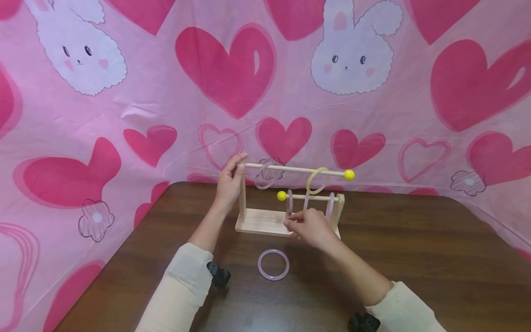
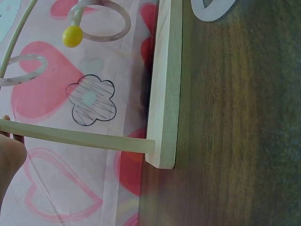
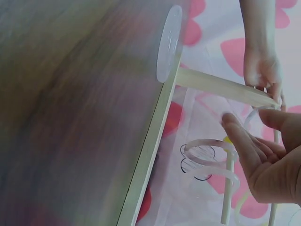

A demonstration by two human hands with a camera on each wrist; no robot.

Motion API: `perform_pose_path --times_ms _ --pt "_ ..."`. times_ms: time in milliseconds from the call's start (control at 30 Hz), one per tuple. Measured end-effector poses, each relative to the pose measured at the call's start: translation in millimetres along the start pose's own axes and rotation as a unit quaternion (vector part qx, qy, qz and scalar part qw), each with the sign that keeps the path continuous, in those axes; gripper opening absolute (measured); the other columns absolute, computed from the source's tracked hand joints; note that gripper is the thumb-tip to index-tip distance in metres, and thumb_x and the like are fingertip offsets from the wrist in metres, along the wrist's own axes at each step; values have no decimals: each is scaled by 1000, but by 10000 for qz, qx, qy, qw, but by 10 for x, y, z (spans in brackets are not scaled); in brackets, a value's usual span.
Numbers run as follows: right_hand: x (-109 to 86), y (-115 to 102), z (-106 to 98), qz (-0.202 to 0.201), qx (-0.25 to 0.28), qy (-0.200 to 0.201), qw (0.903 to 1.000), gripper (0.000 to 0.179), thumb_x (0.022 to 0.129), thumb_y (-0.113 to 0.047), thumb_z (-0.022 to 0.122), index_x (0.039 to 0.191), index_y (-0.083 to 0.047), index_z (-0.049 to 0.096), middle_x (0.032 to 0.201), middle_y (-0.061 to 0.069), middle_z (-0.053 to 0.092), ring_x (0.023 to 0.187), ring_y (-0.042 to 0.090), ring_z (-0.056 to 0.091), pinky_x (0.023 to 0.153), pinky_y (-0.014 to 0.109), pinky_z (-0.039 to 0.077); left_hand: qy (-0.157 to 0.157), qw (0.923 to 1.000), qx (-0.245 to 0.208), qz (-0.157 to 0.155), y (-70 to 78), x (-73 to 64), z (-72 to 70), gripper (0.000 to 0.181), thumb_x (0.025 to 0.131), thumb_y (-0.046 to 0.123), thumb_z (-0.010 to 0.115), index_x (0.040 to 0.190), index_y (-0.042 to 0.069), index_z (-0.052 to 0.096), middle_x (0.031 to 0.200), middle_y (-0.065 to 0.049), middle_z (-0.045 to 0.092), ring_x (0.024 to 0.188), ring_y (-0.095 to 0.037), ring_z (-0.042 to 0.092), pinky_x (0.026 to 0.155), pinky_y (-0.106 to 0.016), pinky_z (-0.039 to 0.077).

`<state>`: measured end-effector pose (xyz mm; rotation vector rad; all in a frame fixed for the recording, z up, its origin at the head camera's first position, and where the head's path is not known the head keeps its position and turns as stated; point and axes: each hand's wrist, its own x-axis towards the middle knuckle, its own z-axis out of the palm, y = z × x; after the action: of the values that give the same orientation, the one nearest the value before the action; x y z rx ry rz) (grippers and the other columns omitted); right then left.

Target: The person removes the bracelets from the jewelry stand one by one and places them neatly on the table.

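A wooden stand with two horizontal rods stands on the table. My left hand grips the top of its left post, thumb in front. The upper rod carries a pale translucent ring and a yellow ring. Three pale purple rings hang on the lower rod, one ring near its yellow end ball. Just below that ring is my right hand; in the right wrist view its thumb and fingers are apart with nothing between them. A purple ring lies flat before the stand.
The brown wooden table extends to both sides and toward me. Behind it hangs a pink cloth with hearts and rabbits. Another yellow ball caps the upper rod's right end.
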<state>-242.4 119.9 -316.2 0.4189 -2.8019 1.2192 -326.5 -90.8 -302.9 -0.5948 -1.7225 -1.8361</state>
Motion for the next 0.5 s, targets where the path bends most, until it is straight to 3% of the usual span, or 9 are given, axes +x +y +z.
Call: perform_pose_path --times_ms 233,367,500 --pt "24 11 -73 -680 -13 1386 9880 26 85 -17 67 105 0 68 84 8 71 79 21 67 68 36 53 15 10000 32 -50 3 3 -2 30 93 -2 47 122 -7 53 135 -19 45 127 -21 38 104 -27 30" --pt "31 24 -125 -1046 306 2053 9726 29 83 -12 69 106 5 66 88 13 70 85 24 67 74 39 53 -39 9999 -6 -102 9 0 -8 31 93 -2 46 123 -7 52 136 -19 44 128 -22 36 105 -27 29" --pt "44 42 -173 -1413 549 2752 9494 30 81 -9 71 105 8 65 90 16 69 84 24 67 72 32 53 -64 9999 -33 -131 113 -22 3 30 93 -5 46 122 -10 51 135 -22 43 128 -25 36 105 -29 30"
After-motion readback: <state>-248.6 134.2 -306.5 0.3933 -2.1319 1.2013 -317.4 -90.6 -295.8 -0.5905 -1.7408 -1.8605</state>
